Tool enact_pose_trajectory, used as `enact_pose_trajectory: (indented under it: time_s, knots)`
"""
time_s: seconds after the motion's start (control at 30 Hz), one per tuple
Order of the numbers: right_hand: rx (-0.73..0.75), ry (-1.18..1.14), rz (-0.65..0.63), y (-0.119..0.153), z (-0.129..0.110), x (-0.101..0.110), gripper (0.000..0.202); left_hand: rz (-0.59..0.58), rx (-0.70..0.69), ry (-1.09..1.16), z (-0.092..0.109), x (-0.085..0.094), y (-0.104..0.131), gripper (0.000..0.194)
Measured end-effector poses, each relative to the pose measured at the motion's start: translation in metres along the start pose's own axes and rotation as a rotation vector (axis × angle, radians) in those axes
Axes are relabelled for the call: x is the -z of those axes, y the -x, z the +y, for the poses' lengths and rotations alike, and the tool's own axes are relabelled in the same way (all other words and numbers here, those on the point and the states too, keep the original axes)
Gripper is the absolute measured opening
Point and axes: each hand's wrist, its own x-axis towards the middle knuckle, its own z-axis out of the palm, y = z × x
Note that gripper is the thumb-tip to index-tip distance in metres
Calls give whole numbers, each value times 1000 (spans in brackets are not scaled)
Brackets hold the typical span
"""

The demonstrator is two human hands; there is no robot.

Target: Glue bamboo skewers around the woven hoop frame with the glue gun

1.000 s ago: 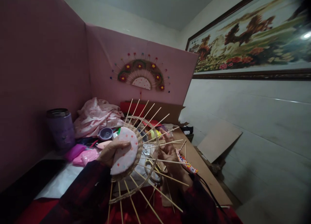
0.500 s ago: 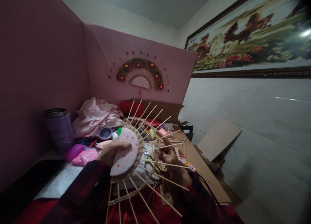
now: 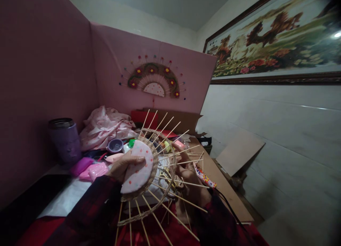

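Note:
A half-round stick fan (image 3: 153, 166) is held up over the table, with wooden sticks radiating past two bands of braided cord. Its centre is a half-disc of pale fabric (image 3: 137, 175) with red dots. My left hand (image 3: 123, 167) grips this half-disc, thumb across the front and fingers hidden behind. At the outer cord, my right hand (image 3: 186, 171) closes on the fan's right edge among the sticks; part of its fingers is hidden behind them. Behind the fan, gold-coloured scissors (image 3: 170, 185) show near my right hand.
A purple tumbler (image 3: 64, 141) and crumpled pink cloth (image 3: 105, 127) stand at left, near pink packets (image 3: 93, 171). A finished fan decoration (image 3: 153, 80) hangs on the pink board behind. Loose sticks and a colourful dotted strip (image 3: 204, 176) lie by the cardboard (image 3: 226, 189) at right.
The fan has shifted very slightly right, and its upper sticks are angled a little differently. Both hands keep nearly the same place on it.

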Motion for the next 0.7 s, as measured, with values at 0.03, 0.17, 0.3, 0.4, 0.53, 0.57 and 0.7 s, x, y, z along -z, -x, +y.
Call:
enact_pose_trajectory:
  time_s: [0.03,0.17,0.3,0.4,0.53,0.57,0.7]
  knots:
    - [-2,-1,1,0,0,0,30,-4,4,1,0,1,0,15]
    - [-11,-3,3,1,-1,1,31,2,17,-15,0,2,0,10]
    - [-19,-5,3,3,-1,1,32,10,16,-22,1,-1,1,8]
    - [-19,-5,7,3,-1,0,32,21,17,-15,2,-3,2,11]
    - [-15,-3,13,3,-2,0,32,30,-1,-7,0,-1,1,12]
    - [-14,-3,14,3,-2,-1,32,26,-1,-13,0,0,0,10]
    - [-14,-6,16,3,-2,-2,32,20,13,-38,-1,2,0,9]
